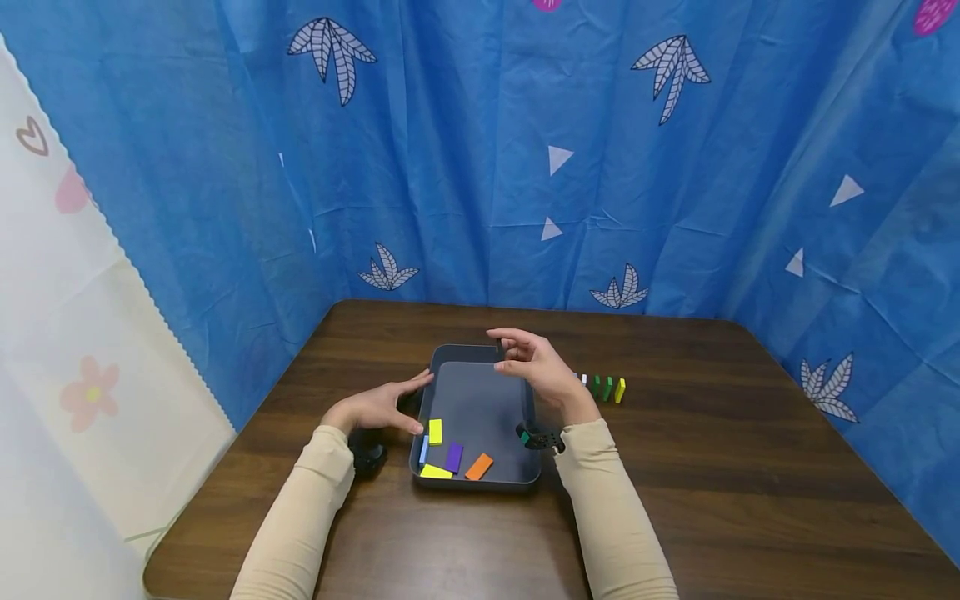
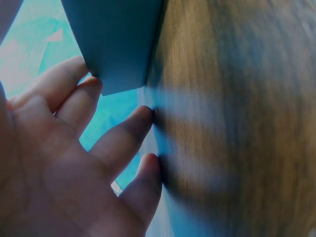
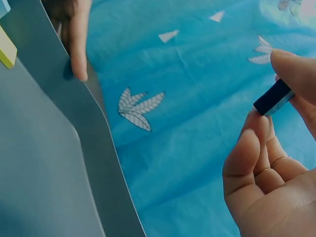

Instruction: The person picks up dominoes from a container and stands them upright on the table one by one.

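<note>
"Those cream sleeves (image 1: 288, 517) coming in from the near side are yours. What are you gripping?"

"With my right hand (image 1: 543, 375) I pinch a small dark block (image 3: 273, 98) between thumb and fingers, held up over the far right part of the grey tray (image 1: 480, 392)."

"And your left?"

"My left hand (image 1: 378, 408) holds nothing; its fingers spread loosely at the tray's left side."

"What lies in the tray?"

"All at the near end: a light blue block (image 1: 423, 450) along the left wall, one yellow block (image 1: 436, 432) just beside it, another yellow block (image 1: 437, 472) nearer me, then a purple block (image 1: 454, 457) and, furthest right, an orange block (image 1: 479, 467)."

"Anything beyond it?"

"Right of my hand, two green blocks (image 1: 608, 388) and a third yellow block (image 1: 620, 390) stand on the wooden table (image 1: 735, 467)."
</note>
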The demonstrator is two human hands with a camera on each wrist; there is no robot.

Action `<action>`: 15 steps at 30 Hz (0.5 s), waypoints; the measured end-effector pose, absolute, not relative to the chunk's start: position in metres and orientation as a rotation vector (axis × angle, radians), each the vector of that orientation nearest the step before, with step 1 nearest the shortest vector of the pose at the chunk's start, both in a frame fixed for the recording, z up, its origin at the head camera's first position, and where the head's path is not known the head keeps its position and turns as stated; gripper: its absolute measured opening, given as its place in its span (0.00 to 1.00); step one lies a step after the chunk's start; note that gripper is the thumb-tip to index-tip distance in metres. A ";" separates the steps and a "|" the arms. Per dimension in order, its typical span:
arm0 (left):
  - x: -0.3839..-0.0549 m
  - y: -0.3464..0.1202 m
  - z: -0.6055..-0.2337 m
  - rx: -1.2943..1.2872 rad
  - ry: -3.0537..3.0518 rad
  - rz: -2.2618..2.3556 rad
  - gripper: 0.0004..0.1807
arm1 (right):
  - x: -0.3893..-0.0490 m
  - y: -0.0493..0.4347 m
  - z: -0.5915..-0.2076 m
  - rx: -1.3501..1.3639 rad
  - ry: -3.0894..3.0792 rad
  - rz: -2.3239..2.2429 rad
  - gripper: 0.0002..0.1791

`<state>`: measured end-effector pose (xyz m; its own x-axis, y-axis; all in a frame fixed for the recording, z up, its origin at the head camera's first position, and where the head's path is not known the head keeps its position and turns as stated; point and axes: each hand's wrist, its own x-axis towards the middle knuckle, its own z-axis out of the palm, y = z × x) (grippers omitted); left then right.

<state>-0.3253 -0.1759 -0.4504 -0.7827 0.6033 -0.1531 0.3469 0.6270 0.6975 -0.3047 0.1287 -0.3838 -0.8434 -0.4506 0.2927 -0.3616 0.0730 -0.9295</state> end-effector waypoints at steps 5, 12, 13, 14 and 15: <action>-0.324 -0.175 -0.450 0.759 2.480 0.933 0.52 | -0.302 0.145 -0.383 -0.812 2.264 -1.933 0.27; -0.325 -0.174 -0.449 0.742 2.473 0.951 0.52 | -0.303 0.164 -0.381 -0.808 2.244 -1.908 0.28; -0.325 -0.175 -0.449 0.740 2.469 0.956 0.52 | -0.303 0.166 -0.381 -0.807 2.247 -1.901 0.27; -0.326 -0.174 -0.449 0.741 2.466 0.962 0.52 | -0.303 0.168 -0.381 -0.803 2.257 -1.889 0.26; -0.326 -0.175 -0.449 0.740 2.461 0.969 0.52 | -0.302 0.170 -0.381 -0.801 2.275 -1.877 0.25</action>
<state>-0.3258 -0.1745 -0.4494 -0.7833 0.6000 -0.1624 0.3284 0.6213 0.7115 -0.3023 0.1704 -0.3812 -0.8591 -0.4420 0.2578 -0.3372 0.1099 -0.9350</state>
